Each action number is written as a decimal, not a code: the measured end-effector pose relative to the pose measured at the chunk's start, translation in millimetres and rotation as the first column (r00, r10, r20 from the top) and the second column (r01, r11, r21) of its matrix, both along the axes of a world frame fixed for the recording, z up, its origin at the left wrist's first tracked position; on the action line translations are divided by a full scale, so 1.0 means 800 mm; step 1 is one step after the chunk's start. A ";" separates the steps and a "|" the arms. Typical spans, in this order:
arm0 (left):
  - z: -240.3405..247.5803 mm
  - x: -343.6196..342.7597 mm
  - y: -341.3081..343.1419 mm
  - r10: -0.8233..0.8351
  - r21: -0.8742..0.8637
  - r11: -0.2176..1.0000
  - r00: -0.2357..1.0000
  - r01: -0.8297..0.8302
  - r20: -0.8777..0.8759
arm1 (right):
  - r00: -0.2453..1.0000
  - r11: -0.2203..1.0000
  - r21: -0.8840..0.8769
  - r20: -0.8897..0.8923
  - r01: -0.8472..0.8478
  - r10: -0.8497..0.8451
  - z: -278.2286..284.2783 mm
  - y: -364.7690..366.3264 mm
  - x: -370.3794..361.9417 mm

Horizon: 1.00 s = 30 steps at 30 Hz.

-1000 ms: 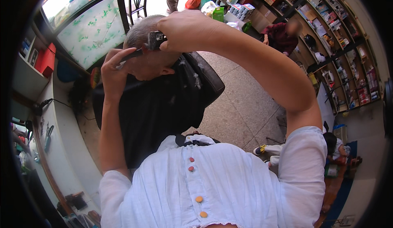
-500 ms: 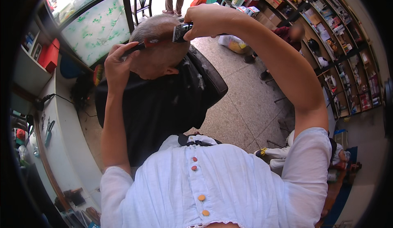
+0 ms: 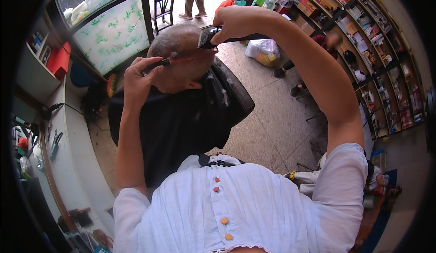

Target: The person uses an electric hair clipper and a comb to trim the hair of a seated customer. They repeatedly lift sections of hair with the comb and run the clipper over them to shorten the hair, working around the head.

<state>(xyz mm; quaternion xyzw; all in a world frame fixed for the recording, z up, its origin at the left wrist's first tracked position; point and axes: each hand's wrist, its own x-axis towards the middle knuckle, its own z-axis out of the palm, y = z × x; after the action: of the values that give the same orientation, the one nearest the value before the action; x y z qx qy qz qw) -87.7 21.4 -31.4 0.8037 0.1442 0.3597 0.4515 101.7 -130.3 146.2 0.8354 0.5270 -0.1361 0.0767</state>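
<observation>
A seated person's head (image 3: 175, 39) with short grey hair is before me, above a black barber's cape (image 3: 172, 121). In my left hand (image 3: 141, 76) is the dark handle of a comb (image 3: 188, 56), its reddish length lying across the side of the head. A small tuft of cut hair clings near the handle end. My right hand (image 3: 236, 21) grips a black hair clipper (image 3: 207, 38), whose blade end is at the hair just above the comb's far end. Loose clippings (image 3: 224, 97) lie on the cape near the shoulder.
A white counter (image 3: 77, 130) runs along the left, below a red box (image 3: 57, 61). To the right stand shelves (image 3: 363, 39) full of goods and another seated person. A filled plastic bag (image 3: 263, 52) rests on the floor; a chair (image 3: 163, 11) stands outside.
The comb has turned so that more of its red length shows along the head. My right hand has shifted the clipper slightly to the right. The whole view has moved a little.
</observation>
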 end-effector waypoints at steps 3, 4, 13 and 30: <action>-0.002 0.005 0.006 0.080 0.043 0.996 0.996 -0.082 0.040 | 0.999 1.000 -0.030 -0.046 -0.008 0.007 -0.008 0.003 0.023; -0.002 0.007 0.009 0.099 0.052 0.993 0.994 -0.102 0.054 | 0.999 0.999 -0.029 -0.034 -0.018 0.017 -0.008 0.005 0.022; 0.005 0.016 0.008 0.137 0.084 0.985 0.983 -0.148 0.126 | 0.986 0.987 0.012 -0.054 -0.158 0.159 -0.012 0.051 -0.004; 0.013 0.024 0.016 0.145 0.032 0.989 0.988 -0.147 0.047 | 0.981 0.999 -0.037 -0.196 0.002 -0.009 0.008 0.030 0.038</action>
<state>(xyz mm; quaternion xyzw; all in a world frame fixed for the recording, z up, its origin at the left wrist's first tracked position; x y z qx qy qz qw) -68.5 34.5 -21.2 0.7907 0.1861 0.4120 0.4128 132.5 -106.3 152.8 0.8179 0.5270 -0.2274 0.0391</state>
